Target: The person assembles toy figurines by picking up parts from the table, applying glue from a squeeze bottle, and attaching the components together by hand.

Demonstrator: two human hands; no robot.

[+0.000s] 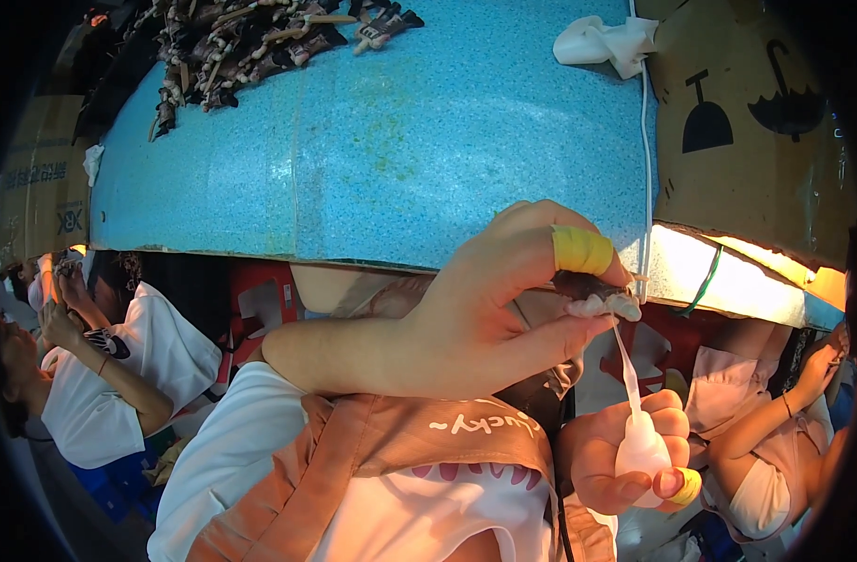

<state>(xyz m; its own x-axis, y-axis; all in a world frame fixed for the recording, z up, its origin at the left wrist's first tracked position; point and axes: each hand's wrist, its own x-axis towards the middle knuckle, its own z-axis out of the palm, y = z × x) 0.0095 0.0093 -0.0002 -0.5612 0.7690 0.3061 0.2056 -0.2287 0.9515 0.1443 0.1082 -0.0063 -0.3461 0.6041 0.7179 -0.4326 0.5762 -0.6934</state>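
Note:
Above my lap, near the front edge of the blue table (382,187), my left hand (494,290) pinches a small figure (605,302) with dark and pale parts. Yellow tape wraps one of its fingers. Lower and to the right, my right hand (592,459) is closed around a white squeeze bottle (641,448), with yellow tape on a finger there too. The bottle's long thin nozzle points up, its tip at the pale part of the figure. Whether the tip touches it, I cannot tell. My fingers partly hide the figure.
Several similar dark figures (251,47) with wooden-looking sticks lie heaped at the far left. A crumpled white tissue (605,45) and a white cord (646,140) lie by a large cardboard box (747,187) at right. People sit on both sides, one in a white shirt (133,375).

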